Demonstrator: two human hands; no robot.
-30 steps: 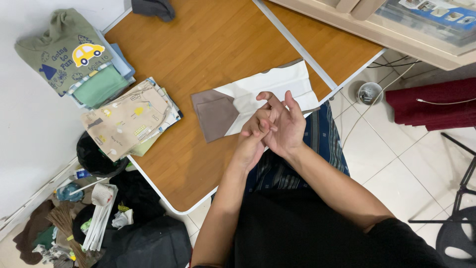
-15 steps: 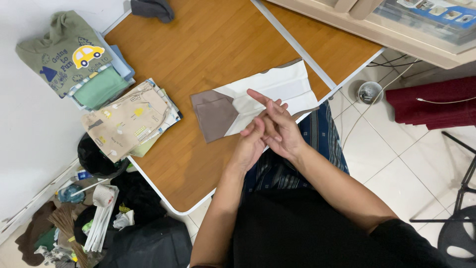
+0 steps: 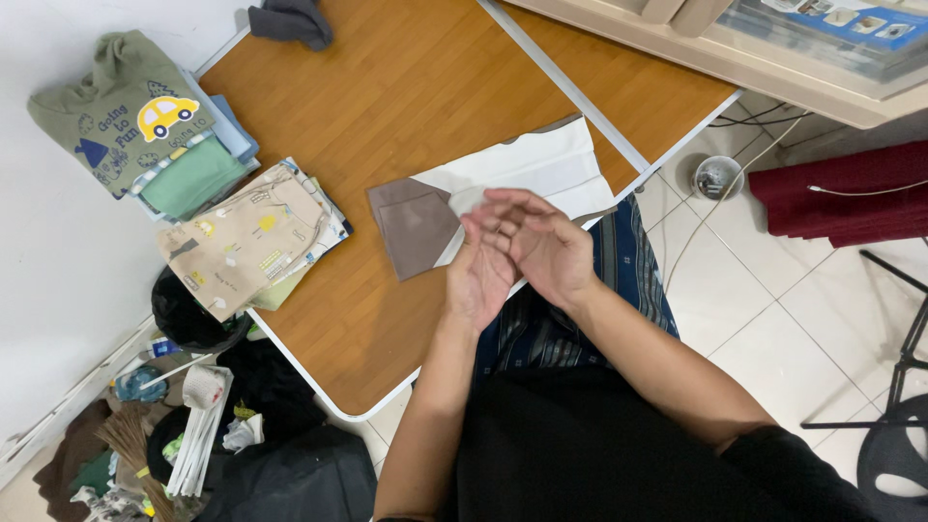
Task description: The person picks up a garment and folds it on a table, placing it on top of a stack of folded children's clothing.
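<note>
My left hand (image 3: 480, 275) and my right hand (image 3: 539, 244) are pressed together above the near edge of the wooden table (image 3: 406, 87), the right hand lying over the left palm. Neither holds anything. Just beyond them on the table lies a folded white and brown garment (image 3: 483, 188), flat, its brown end pointing left. My fingertips hover over its near edge.
A pile of folded beige patterned clothes (image 3: 256, 232) sits left of the garment, and a green pile with a yellow car print (image 3: 135, 116) lies further left. A dark cloth (image 3: 290, 19) rests at the table's far edge. Bags and clutter (image 3: 193, 406) fill the floor lower left.
My hands have rubbed against each other: the right hand's fingers, raised and spread a second ago, now lie flat across the left palm. The garment has not moved.
</note>
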